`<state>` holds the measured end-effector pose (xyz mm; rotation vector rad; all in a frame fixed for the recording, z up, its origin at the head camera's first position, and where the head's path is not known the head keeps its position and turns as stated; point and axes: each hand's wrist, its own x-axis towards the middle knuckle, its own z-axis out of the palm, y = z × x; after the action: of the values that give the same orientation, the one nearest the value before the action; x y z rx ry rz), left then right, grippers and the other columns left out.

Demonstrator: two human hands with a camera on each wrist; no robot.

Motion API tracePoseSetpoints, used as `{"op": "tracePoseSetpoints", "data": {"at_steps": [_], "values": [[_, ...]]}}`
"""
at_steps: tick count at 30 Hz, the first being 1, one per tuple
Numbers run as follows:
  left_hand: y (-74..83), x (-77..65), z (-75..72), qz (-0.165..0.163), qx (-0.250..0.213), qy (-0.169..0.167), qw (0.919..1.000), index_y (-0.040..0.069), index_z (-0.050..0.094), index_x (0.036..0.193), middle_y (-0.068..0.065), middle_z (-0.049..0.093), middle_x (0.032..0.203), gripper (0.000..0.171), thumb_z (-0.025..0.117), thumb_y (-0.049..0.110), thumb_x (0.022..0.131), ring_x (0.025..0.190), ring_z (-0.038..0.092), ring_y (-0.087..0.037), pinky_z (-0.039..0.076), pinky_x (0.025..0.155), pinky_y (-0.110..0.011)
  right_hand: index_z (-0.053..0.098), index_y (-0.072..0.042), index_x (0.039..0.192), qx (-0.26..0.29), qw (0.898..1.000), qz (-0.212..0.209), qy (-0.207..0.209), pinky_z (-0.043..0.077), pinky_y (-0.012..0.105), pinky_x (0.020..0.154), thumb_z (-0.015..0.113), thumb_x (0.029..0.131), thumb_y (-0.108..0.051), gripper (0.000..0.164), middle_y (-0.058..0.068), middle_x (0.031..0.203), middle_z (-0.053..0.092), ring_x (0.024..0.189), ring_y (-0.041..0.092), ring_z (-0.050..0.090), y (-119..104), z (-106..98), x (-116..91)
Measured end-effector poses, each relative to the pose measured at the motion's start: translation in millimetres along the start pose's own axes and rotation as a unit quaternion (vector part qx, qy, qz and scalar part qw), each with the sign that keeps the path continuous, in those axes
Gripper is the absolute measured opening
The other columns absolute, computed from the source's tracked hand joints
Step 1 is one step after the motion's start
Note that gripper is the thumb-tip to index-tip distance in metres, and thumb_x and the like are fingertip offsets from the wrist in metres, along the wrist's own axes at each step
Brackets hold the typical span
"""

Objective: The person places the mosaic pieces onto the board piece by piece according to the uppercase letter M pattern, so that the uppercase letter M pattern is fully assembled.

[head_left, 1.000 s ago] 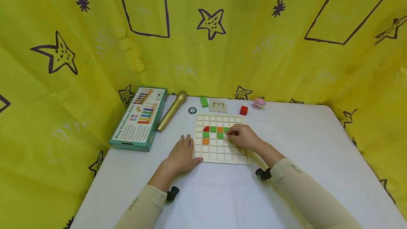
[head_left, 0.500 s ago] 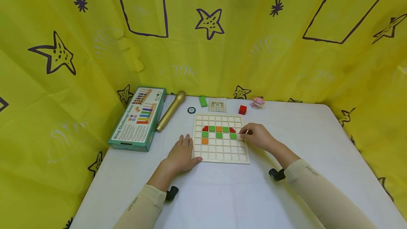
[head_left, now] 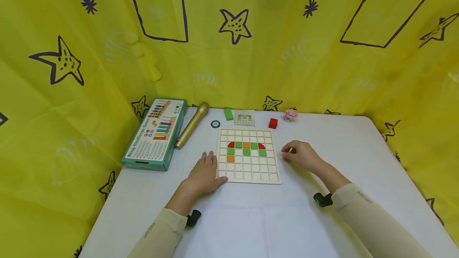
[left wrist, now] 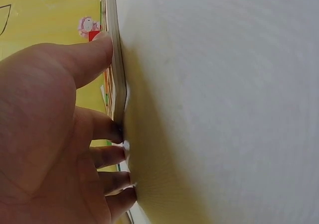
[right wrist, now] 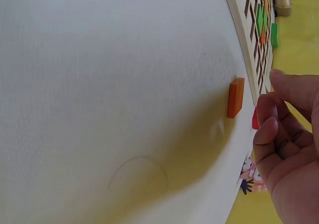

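A wooden grid board (head_left: 251,170) lies flat in the middle, with several red, green and orange tiles (head_left: 246,152) set in its squares. My left hand (head_left: 202,174) rests at the board's near left corner, thumb on its front edge (left wrist: 118,74) and fingers along its left side. To the right of the board, my right hand (head_left: 303,156) hovers just over a loose orange tile (right wrist: 236,98) on the table. Its fingers are bent, with thumb and fingertips apart and nothing visible between them. In the head view the hand mostly covers this tile.
Behind the board are a pattern card (head_left: 244,117), a green block (head_left: 228,114), a red cube (head_left: 273,123), a pink figurine (head_left: 290,115) and a round chip (head_left: 215,124). A gold microphone (head_left: 192,126) and a game box (head_left: 155,134) stand at left. Yellow curtain surrounds the table.
My right hand has moved right, off the board to the loose orange tile. A red corner tile and a green tile now show in the board's right part. My left hand stays put.
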<state>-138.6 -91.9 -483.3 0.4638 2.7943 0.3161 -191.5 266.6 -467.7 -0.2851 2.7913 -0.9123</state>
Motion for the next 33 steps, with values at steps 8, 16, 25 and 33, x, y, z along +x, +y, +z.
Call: {"op": "tracePoseSetpoints", "data": {"at_steps": [8,16,25,33], "values": [[0.3,0.3,-0.9,-0.002,-0.001,-0.001,1.0000,-0.009,0.030,0.153,-0.025,0.020,0.163,0.090,0.058,0.055,0.097,0.151,0.012,-0.043,0.020,0.121,-0.048,0.074,-0.005,0.102,0.003,1.000,-0.006,0.010,0.050,0.034,0.070,0.072,0.094,-0.014,0.012,0.003,0.091,0.067,0.079,0.020,0.057,8.8,-1.4,-2.7],[-0.6,1.0,0.8,-0.004,0.000,-0.002,1.0000,-0.009,0.029,0.154,-0.024,0.020,0.163,0.090,0.058,0.056,0.097,0.151,0.012,-0.043,0.020,0.121,-0.048,0.075,-0.005,0.101,-0.002,1.000,-0.020,0.020,0.050,0.034,0.072,0.075,0.092,-0.016,0.014,0.004,0.094,0.068,0.081,0.021,0.058,15.7,1.5,-7.4],[-1.7,1.5,1.4,0.001,0.002,-0.001,1.0000,-0.009,0.030,0.153,-0.025,0.020,0.163,0.090,0.057,0.056,0.097,0.151,0.012,-0.043,0.020,0.121,-0.049,0.071,0.001,0.110,-0.010,1.000,-0.011,0.011,0.049,0.035,0.074,0.076,0.091,-0.016,0.025,0.007,0.097,0.066,0.084,0.023,0.057,22.8,5.4,-8.5],[-1.6,1.0,0.9,0.007,0.003,0.002,1.0000,-0.010,0.030,0.153,-0.025,0.021,0.162,0.090,0.057,0.055,0.097,0.150,0.013,-0.044,0.020,0.121,-0.049,0.068,0.006,0.117,-0.017,1.000,0.001,-0.007,0.051,0.038,0.078,0.074,0.091,-0.010,0.031,0.009,0.099,0.067,0.086,0.023,0.057,21.0,6.8,-5.2]]}}
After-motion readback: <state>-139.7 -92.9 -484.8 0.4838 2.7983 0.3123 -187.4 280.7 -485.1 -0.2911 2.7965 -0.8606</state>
